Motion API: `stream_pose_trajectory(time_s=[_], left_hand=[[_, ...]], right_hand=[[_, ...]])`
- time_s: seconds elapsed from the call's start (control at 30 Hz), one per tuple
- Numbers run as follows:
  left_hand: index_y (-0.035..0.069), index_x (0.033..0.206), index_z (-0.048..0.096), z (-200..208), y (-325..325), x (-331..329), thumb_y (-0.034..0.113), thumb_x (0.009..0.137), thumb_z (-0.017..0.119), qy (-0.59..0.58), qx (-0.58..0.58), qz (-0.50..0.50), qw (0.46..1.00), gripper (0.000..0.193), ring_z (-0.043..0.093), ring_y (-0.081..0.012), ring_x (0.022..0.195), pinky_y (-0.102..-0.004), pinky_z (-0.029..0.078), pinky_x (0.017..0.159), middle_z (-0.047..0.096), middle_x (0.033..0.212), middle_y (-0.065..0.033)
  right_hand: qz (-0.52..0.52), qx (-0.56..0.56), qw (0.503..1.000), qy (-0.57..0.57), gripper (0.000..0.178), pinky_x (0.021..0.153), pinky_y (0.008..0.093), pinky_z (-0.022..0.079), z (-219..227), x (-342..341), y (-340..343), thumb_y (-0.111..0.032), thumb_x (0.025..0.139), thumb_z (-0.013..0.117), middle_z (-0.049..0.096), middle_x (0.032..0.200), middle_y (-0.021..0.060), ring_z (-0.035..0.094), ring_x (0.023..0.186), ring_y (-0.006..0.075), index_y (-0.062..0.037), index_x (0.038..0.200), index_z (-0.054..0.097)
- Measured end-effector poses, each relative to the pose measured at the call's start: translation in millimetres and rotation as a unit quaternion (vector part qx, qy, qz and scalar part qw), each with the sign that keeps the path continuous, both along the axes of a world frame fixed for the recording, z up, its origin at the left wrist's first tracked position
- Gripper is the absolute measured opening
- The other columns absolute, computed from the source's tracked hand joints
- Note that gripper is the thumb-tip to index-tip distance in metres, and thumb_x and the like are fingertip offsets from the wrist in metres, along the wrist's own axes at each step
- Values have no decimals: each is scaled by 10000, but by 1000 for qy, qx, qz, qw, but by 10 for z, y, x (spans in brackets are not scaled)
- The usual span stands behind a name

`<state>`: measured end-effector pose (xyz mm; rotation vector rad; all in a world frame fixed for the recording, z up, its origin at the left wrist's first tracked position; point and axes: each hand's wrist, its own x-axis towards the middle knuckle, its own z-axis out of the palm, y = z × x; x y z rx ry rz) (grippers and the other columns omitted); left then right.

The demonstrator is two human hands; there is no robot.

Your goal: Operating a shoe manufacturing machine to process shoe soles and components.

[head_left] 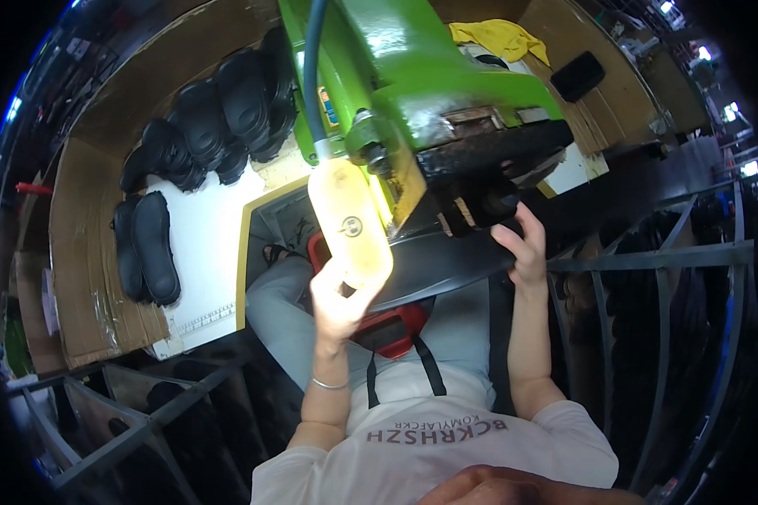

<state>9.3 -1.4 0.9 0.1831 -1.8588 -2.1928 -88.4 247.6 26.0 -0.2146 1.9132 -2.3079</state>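
Observation:
My left hand [338, 305] is raised and closed around the lower end of a pale yellow oblong part [350, 217] that hangs from a blue hose [313, 76] on a green machine [413, 59]. My right hand [524, 249] reaches up to the dark underside of the machine head [488, 156]. Its fingers touch a black block [480, 204] just above a wide black curved plate [446, 263]. Whether the right hand grips the block or only rests on it cannot be seen.
Several black shoe soles [219, 114] lie in a row on a white table [206, 244] at left, two more at its left edge [147, 248]. Cardboard walls [84, 252] surround the table. A red pouch with black straps [389, 330] sits on my lap. Grey metal racks [665, 278] stand at right.

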Motion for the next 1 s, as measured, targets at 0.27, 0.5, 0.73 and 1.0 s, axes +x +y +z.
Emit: stream_pose_trajectory(time_s=[0.27, 0.5, 0.73, 1.0], left_hand=[[-68, 978, 587, -70, -466, 328, -14, 831, 595, -38, 121, 86, 988, 157, 608, -121, 794, -232, 476, 743, 653, 887, -97], [-47, 1024, 571, -402, -383, 576, -3, 764, 709, -76, 13, -111, 991, 297, 595, -147, 909, -280, 475, 817, 631, 1003, -97], [-31, 1045, 583, -52, 415, -183, 48, 813, 668, 12, -29, -28, 999, 260, 576, -101, 835, -243, 471, 760, 630, 921, -54], [-21, 806, 630, 214, 494, -330, 57, 777, 730, -57, 9, -80, 995, 130, 518, -36, 595, -188, 418, 539, 620, 686, -12]], right_hand=[[124, -23, 990, 62, 585, 786, 236, 463, 82, 19, -649, -28, 729, 716, 568, 1048, 66, 567, 891, 114, 30, 1242, 439], [105, 21, 988, 110, 703, 806, 242, 465, -31, 38, -886, -66, 632, 837, 604, 999, 105, 612, 909, 152, 40, 1181, 411], [-65, 60, 990, 106, 418, 559, 195, 364, -333, 297, -792, -38, 703, 765, 501, 728, -1, 454, 639, 53, -39, 952, 429], [148, -77, 929, -331, 343, 759, 297, 520, -868, 1531, -260, -70, 780, 691, 639, 982, 138, 639, 854, 196, 55, 1079, 578]])
